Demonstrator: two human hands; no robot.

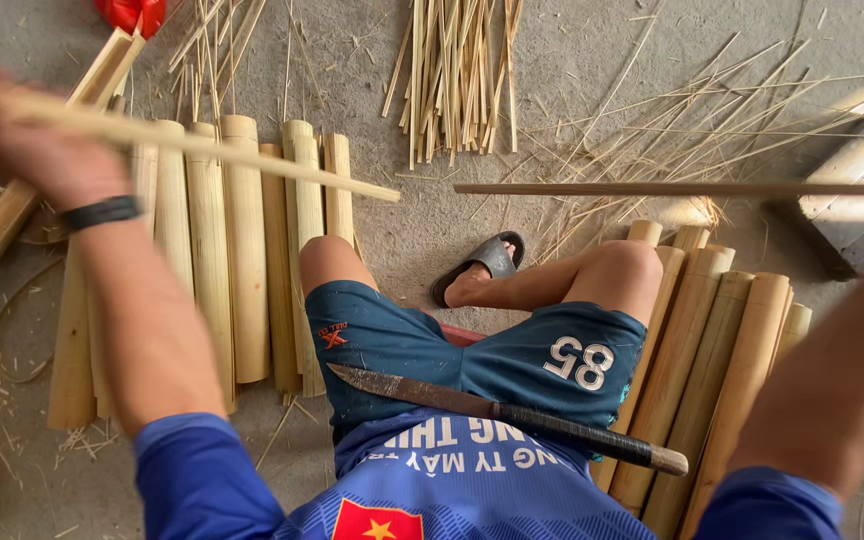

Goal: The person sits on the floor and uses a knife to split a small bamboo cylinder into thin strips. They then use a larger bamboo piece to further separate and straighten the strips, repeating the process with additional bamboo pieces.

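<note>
Bamboo strip is running pale and long from the upper left toward the middle, and the left hand is holding its near end, the grip closing around it, though blur is hiding the fingers. A black band is sitting on that wrist. The right hand is lying out of view past the right edge; only the forearm is showing, so I cannot tell how that grip is standing. A second, darker strip is stretching level from the middle to the right edge, well apart from the first. A long knife with a dark wrapped handle is resting across the person's lap, on the blue shorts. Split bamboo slabs are lying side by side on the floor to the left, and more slabs to the right beside the knee. A bundle of thin slivers is lying farther off on the concrete floor, with loose shavings scattered around it.
</note>
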